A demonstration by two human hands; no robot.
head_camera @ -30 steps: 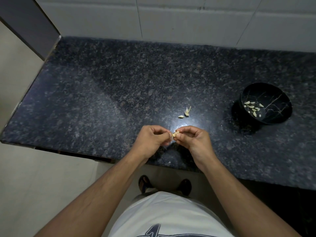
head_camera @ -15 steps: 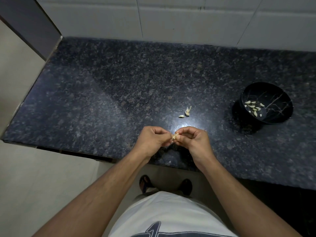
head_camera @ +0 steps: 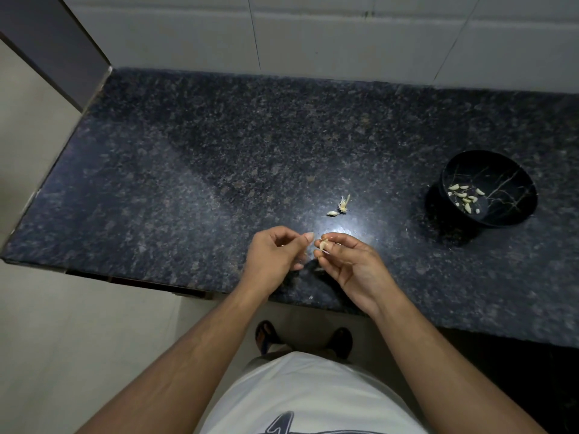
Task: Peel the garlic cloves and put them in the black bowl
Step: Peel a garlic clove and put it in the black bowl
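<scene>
My right hand (head_camera: 347, 264) pinches a pale garlic clove (head_camera: 324, 244) between thumb and fingertips, just above the counter's front part. My left hand (head_camera: 275, 255) is beside it with curled fingers, its thumb tip a small gap away from the clove; I cannot tell whether it holds a scrap of skin. The black bowl (head_camera: 504, 170) stands on the counter far to the right, with several peeled cloves (head_camera: 463, 195) inside. A loose clove (head_camera: 332, 213) and a dry bit of stem and skin (head_camera: 343, 204) lie just beyond my hands.
The dark speckled stone counter (head_camera: 188, 170) ends at a front edge right below my wrists and at a left edge by a dark panel (head_camera: 47, 36). A white tiled wall (head_camera: 313, 36) closes the back. My feet show on the floor below.
My hands were pressed together on the clove; now the left hand has pulled a little to the left, and the clove stays in my right fingers, palm turned more upward.
</scene>
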